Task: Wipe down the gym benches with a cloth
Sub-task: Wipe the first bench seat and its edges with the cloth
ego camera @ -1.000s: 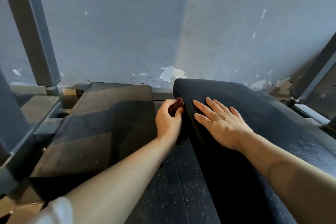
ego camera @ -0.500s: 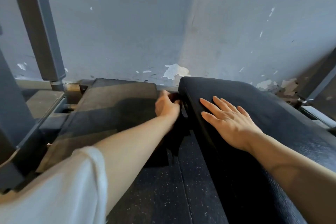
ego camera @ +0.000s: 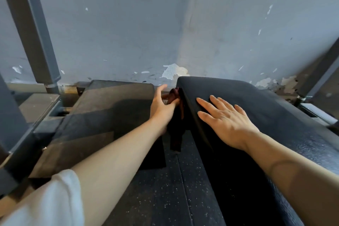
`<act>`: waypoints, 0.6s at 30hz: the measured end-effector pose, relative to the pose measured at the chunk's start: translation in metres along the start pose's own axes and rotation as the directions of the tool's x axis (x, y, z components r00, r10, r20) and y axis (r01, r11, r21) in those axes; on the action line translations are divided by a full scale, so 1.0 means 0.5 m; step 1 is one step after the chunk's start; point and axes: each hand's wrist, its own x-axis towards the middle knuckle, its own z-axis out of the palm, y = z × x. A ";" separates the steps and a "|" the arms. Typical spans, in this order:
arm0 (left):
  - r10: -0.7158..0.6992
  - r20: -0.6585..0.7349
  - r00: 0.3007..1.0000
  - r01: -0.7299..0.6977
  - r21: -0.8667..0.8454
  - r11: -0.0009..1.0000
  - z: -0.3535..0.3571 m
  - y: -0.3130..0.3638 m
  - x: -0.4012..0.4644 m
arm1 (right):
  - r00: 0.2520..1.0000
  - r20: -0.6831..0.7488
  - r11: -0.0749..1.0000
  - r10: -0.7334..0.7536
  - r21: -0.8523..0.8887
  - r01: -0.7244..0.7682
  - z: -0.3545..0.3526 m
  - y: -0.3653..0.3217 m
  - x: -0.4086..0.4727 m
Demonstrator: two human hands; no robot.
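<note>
Two hands, left (ego camera: 161, 108) pressing cloth (ego camera: 176, 112) against bench (ego camera: 275, 115), right (ego camera: 225, 121) flat on top

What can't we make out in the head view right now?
- Cloth: mostly hidden behind the left hand and in the bench's shadow; its extent is unclear.
- Left fingers: tips hidden in the cloth.
- Bench: near end cut off by the bottom edge; its side is too dark.

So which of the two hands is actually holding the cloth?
The left hand grips the dark reddish cloth against the bench's side; the right hand lies flat on top, fingers straight, holding nothing.
</note>
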 end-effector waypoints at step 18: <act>0.128 0.269 0.955 -0.142 0.031 0.989 -0.037 -0.036 -0.092 | 1.000 0.014 1.000 -0.011 -0.001 0.011 -0.001 0.000 0.006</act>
